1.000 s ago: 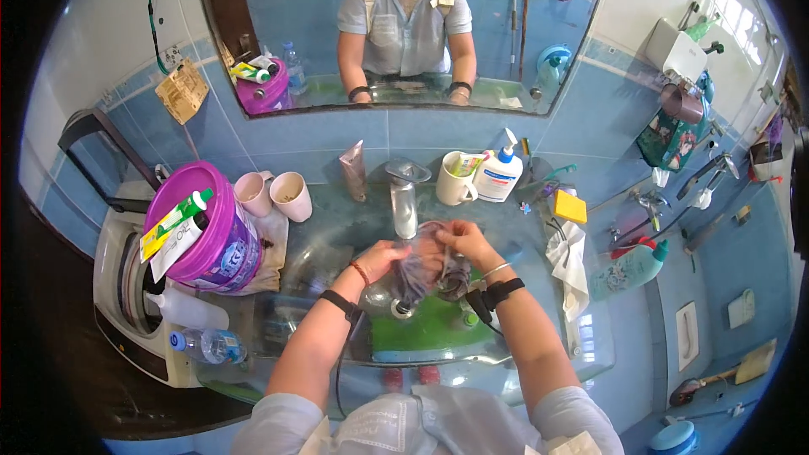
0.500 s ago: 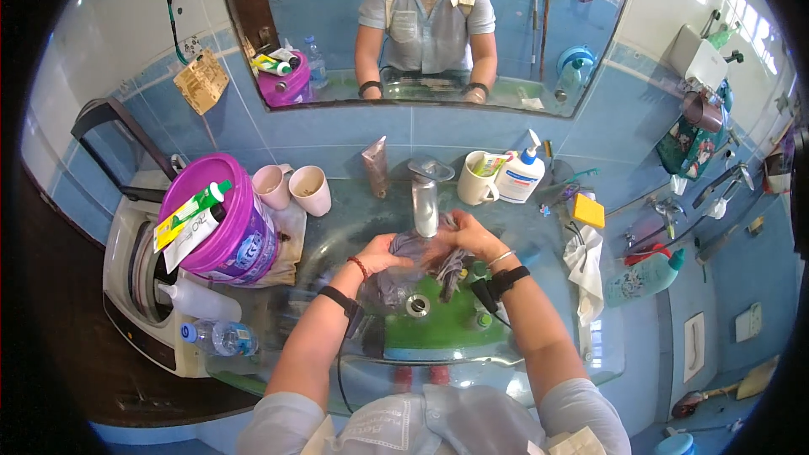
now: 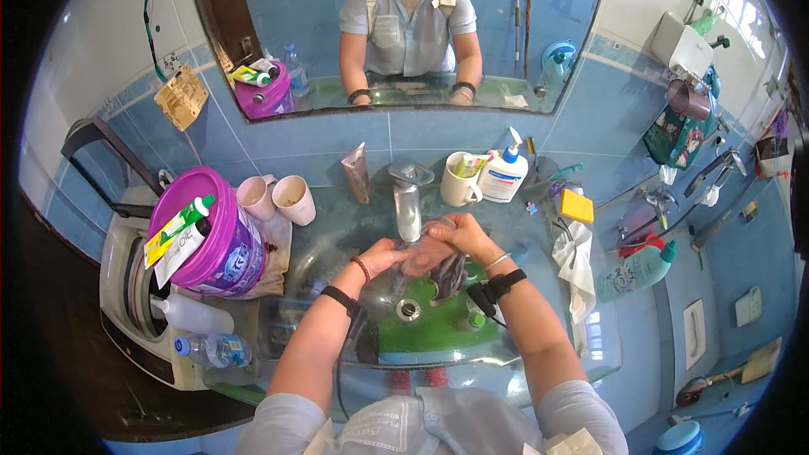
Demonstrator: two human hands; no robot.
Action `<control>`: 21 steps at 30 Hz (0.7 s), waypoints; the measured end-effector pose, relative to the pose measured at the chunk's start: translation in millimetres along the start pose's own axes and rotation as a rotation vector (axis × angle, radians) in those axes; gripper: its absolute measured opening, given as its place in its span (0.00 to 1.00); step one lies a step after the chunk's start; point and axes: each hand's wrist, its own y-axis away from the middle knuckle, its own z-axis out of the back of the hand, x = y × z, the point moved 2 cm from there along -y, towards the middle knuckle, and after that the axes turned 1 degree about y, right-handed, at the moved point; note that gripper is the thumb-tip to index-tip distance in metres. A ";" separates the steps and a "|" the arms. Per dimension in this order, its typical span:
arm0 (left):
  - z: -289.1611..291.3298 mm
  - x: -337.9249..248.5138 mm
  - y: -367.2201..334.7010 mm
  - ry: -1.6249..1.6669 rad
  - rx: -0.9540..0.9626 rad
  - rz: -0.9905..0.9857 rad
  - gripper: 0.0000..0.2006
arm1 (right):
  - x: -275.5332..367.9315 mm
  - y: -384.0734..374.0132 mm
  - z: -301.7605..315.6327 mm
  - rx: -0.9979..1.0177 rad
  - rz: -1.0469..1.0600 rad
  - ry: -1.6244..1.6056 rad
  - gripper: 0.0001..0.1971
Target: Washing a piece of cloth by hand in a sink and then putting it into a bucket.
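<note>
A wet, thin grey cloth (image 3: 448, 276) is bunched between my two hands beneath the metal tap (image 3: 408, 212). My left hand (image 3: 381, 257) grips its left side, fingers partly hidden by the cloth. On the other side my right hand (image 3: 474, 237) is closed on the upper right part. Pinkish, stretched fabric spans the space between them, and a darker fold hangs below my right hand. Both hands are over the glass basin (image 3: 308, 286), above the round drain (image 3: 409, 310).
Left of the basin stand a purple bucket (image 3: 198, 232) with tubes on top, two pink cups (image 3: 294, 200) and a plastic bottle (image 3: 211, 350). Behind at right are a mug (image 3: 459, 190) and a white pump bottle (image 3: 503, 175). A yellow sponge (image 3: 576, 206) and white cloth (image 3: 575, 270) lie at the right edge.
The cloth has been gathered toward the right hand; the part that hung low on the left is now drawn up. Both hands stay under the tap. The view has shifted slightly.
</note>
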 end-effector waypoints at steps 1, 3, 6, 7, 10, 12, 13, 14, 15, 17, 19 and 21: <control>-2.9 1.6 0.9 0.064 -0.023 -0.009 0.19 | 0.2 -2.5 2.5 -0.060 0.007 0.016 0.13; -1.9 5.5 -0.3 0.060 -0.071 0.016 0.19 | -4.4 -6.1 5.6 -0.119 0.013 0.033 0.13; 1.7 -9.4 14.0 -0.151 -0.110 0.092 0.17 | -9.1 -5.6 14.3 -0.352 -0.002 0.068 0.13; 3.3 -16.1 21.1 -0.359 -0.100 0.146 0.17 | -8.0 -4.3 16.1 -0.347 -0.003 0.069 0.13; 33.9 8.8 24.0 -0.308 -0.089 0.101 0.16 | 1.5 5.5 23.5 -0.442 0.020 -0.068 0.11; 32.9 14.0 24.6 -0.229 -0.101 0.065 0.15 | 0.4 7.5 32.3 -0.399 0.045 -0.118 0.10; 29.4 14.4 24.1 -0.154 -0.109 0.026 0.13 | 1.3 9.5 34.7 -0.384 0.075 -0.160 0.10; 26.8 22.6 20.8 -0.150 -0.108 0.028 0.13 | 1.8 14.2 37.4 -0.383 0.071 -0.158 0.10; 25.1 34.5 16.8 -0.021 -0.115 -0.014 0.11 | 5.6 18.9 37.4 -0.343 0.041 -0.183 0.09; 16.9 46.9 7.1 0.109 -0.119 -0.061 0.10 | 10.1 24.7 40.5 -0.302 0.013 -0.203 0.09; -2.4 49.0 -3.7 -0.214 -0.264 -0.182 0.11 | 8.7 34.7 46.5 -0.330 -0.035 -0.152 0.09; -21.7 56.6 -24.1 -0.419 -0.397 -0.246 0.17 | 3.7 35.9 49.1 -0.326 -0.042 -0.148 0.10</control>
